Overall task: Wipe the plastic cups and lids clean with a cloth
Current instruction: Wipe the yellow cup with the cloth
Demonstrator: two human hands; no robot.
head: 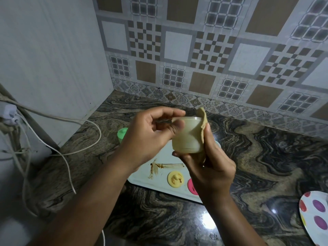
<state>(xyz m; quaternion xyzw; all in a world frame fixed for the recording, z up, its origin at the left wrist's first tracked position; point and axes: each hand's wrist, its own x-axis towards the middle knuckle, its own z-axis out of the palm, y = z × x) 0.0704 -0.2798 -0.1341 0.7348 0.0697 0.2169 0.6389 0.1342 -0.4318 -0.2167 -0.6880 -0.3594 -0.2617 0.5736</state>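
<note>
One spotted plate point(316, 215) pokes in at my near right, resting on the dark, swirly stone counter point(257, 157). A little farther in, a white tray point(142, 176) lies flat on the counter with a brown smear point(156, 167) across it. A yellow lid point(175, 179) sits on it, and a pink lid point(191, 186) just beside that is half hidden behind my right wrist. Above the tray I hold a pale plastic cup point(186, 139) upright in the air between both hands. My right hand point(213, 166) wraps round its far side, fingers curled, pressing a tan cloth point(203, 125) against the wall, with the thumb tip at the cup's base; one end of the cloth sticks up past the rim. My left hand point(150, 137) pinches the rim between thumb and fingers. Beyond my left hand a green lid point(122, 133) peeks out; what is under it I cannot tell. Behind everything stands the patterned tile wall point(177, 45).
</note>
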